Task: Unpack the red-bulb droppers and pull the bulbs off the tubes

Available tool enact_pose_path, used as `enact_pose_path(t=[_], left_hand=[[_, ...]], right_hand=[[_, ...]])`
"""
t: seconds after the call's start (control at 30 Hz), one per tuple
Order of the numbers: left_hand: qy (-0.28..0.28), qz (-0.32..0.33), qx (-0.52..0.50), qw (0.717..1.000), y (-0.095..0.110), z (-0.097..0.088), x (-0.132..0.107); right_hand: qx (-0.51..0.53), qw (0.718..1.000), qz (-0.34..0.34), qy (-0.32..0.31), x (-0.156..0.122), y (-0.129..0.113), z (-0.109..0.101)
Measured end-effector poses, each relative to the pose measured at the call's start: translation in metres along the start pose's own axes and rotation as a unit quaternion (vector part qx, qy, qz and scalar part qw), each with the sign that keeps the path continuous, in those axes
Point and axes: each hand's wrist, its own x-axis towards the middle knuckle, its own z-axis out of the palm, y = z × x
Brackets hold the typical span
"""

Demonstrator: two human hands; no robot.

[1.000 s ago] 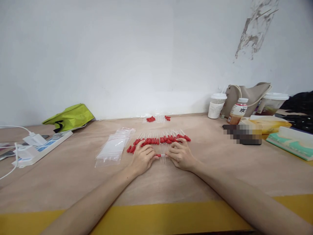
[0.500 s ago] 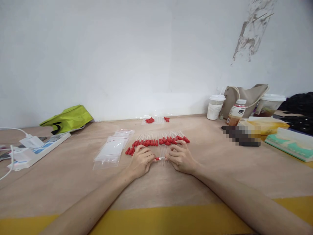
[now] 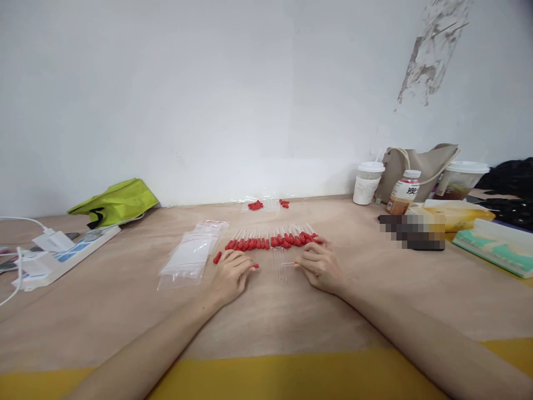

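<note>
My left hand [image 3: 233,276] is closed, with a small red rubber bulb [image 3: 255,266] pinched at its fingertips. Across a gap, my right hand [image 3: 323,268] grips a thin clear glass dropper tube [image 3: 288,264] that points left toward the bulb. Several loose clear tubes [image 3: 278,275] lie side by side on the table between the hands. Just beyond them is a row of droppers with red bulbs [image 3: 287,240], their clear stems pointing toward the wall. A loose red bulb [image 3: 217,257] rests beside my left hand, whose fingers may hide others.
Clear zip bags [image 3: 189,255] lie to the left, near a power strip [image 3: 70,258] and a lime-green bag [image 3: 120,201]. By the wall is a plastic bag with red bulbs [image 3: 255,205]. Cups, a bottle [image 3: 403,191] and a tissue pack [image 3: 493,244] stand right.
My hands have moved apart. The red bulb in my left hand and the glass tube in my right, end to end before, now have a gap between them.
</note>
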Motion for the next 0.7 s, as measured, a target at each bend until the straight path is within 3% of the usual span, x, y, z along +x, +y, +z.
enact_pose_path(t=[0.13,0.27,0.4,0.5,0.7], left_hand=[[0.042,-0.09,-0.046,0.994,-0.011,-0.005,0.0],[0.081,-0.28,-0.025,0.956,-0.044,-0.023,0.0],[-0.002,-0.421,-0.002,0.907,-0.083,-0.043,-0.012],[-0.055,-0.448,-0.001,0.892,-0.093,-0.046,-0.019],[-0.088,-0.424,0.011,0.901,-0.084,-0.036,-0.018]], right_hand=[[0.002,0.996,0.088,-0.001,-0.002,0.007,-0.004],[-0.002,0.991,0.129,-0.027,0.0,0.005,-0.003],[-0.021,0.99,0.136,-0.034,0.003,0.002,0.001],[-0.042,0.99,0.132,-0.029,0.006,-0.002,0.006],[-0.06,0.99,0.122,-0.025,0.011,-0.011,0.015]])
